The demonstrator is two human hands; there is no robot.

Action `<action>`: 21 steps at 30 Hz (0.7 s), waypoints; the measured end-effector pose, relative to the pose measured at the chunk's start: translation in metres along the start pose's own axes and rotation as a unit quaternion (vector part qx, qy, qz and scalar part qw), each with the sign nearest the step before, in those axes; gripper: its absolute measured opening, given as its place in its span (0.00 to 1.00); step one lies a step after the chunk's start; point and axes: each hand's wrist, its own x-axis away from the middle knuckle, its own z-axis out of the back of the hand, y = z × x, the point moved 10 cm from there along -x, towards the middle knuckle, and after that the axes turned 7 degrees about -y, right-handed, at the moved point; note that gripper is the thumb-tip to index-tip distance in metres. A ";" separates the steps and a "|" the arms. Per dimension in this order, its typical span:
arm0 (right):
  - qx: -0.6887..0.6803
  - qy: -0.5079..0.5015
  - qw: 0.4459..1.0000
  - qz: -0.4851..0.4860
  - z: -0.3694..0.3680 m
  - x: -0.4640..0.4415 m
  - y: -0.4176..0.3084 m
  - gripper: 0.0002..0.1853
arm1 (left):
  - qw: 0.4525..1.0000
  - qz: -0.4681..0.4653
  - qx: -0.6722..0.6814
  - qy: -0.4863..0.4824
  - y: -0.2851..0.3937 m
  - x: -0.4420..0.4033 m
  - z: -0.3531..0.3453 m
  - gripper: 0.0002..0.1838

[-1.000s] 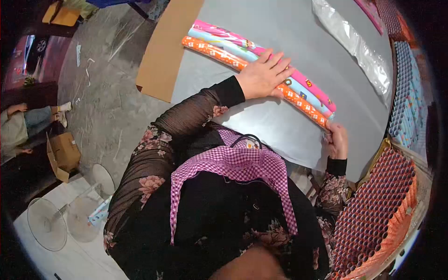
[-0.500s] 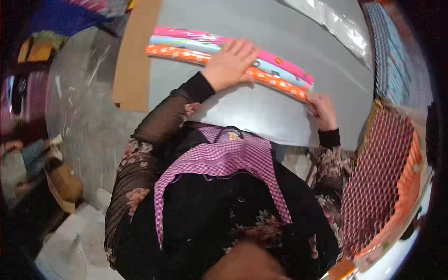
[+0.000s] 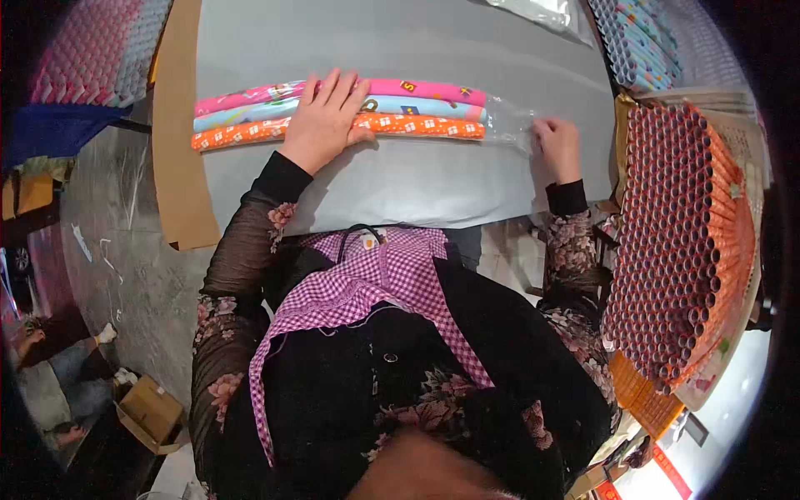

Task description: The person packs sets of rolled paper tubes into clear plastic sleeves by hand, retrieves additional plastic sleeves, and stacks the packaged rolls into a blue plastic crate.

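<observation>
Three patterned rolls lie side by side across the table: a pink roll point(image 3: 425, 88), a light blue roll point(image 3: 425, 108) and an orange roll point(image 3: 429, 127). A clear plastic bag point(image 3: 507, 121) surrounds them, and its loose end sticks out past their right ends. My left hand point(image 3: 323, 125) rests flat across the middle of the rolls, fingers stretched out. Off to the right, my right hand point(image 3: 558, 148) is closed, with its fingertips pinching the bag's loose end.
Grey sheeting point(image 3: 400, 179) covers the tabletop, with brown cardboard point(image 3: 179, 142) along its left side. More clear plastic point(image 3: 546, 15) lies at the far right. A big stack of orange rolls point(image 3: 667, 242) stands right of the table, blue ones point(image 3: 633, 46) behind it.
My right hand has moved off the rolls' right ends, and the bag's loose end now stretches out beside them. My left hand still presses on the rolls. The whole view has shifted.
</observation>
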 end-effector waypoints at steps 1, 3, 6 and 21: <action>-0.002 0.001 1.000 -0.001 0.003 0.000 0.002 0.12 | 1.000 -0.002 -0.002 -0.001 0.003 -0.002 0.001 0.45; 0.165 0.246 0.933 0.205 0.039 0.023 -0.080 0.14 | 0.999 -0.011 -0.013 0.039 0.006 -0.001 0.010 0.44; 0.094 0.111 0.946 0.290 -0.009 0.025 -0.164 0.23 | 0.999 -0.006 -0.019 0.025 0.010 -0.006 0.015 0.45; 0.250 -0.026 0.889 0.382 -0.070 0.052 -0.191 0.37 | 0.986 0.119 0.111 0.018 -0.044 0.011 0.062 0.44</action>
